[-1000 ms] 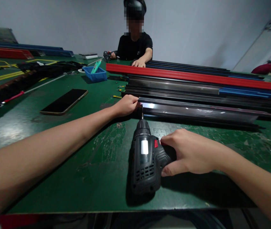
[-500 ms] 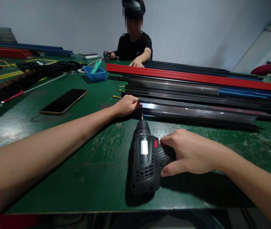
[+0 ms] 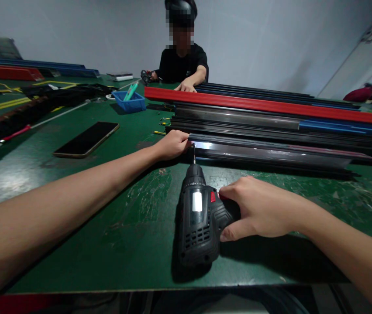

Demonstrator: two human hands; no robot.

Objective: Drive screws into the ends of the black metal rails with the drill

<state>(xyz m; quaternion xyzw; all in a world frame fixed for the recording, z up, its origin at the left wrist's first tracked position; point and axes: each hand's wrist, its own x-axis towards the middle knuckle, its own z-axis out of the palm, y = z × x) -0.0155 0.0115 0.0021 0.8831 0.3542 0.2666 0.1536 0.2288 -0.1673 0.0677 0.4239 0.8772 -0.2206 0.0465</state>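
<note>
My right hand (image 3: 251, 207) is wrapped round the handle of a black cordless drill (image 3: 196, 226), which lies on its side low over the green table. The drill's thin bit points away from me and meets the near left end of a dark metal profile (image 3: 264, 156); a bright spot of light falls on the metal there. My left hand (image 3: 174, 144) is closed on that same end of the profile, just left of the bit tip. The fingertips behind the profile are partly hidden.
Behind lie more dark profiles and a long red profile (image 3: 254, 104), on which a co-worker's hand (image 3: 186, 85) rests. A phone (image 3: 87, 138) and a blue basket (image 3: 129, 104) are on the green table (image 3: 107, 257) at left. Yellow-tipped wires (image 3: 160, 132) stick out beside my left hand.
Almost nothing differs. The whole view has shifted very slightly; both hands, the drill and the profile keep their places relative to each other.
</note>
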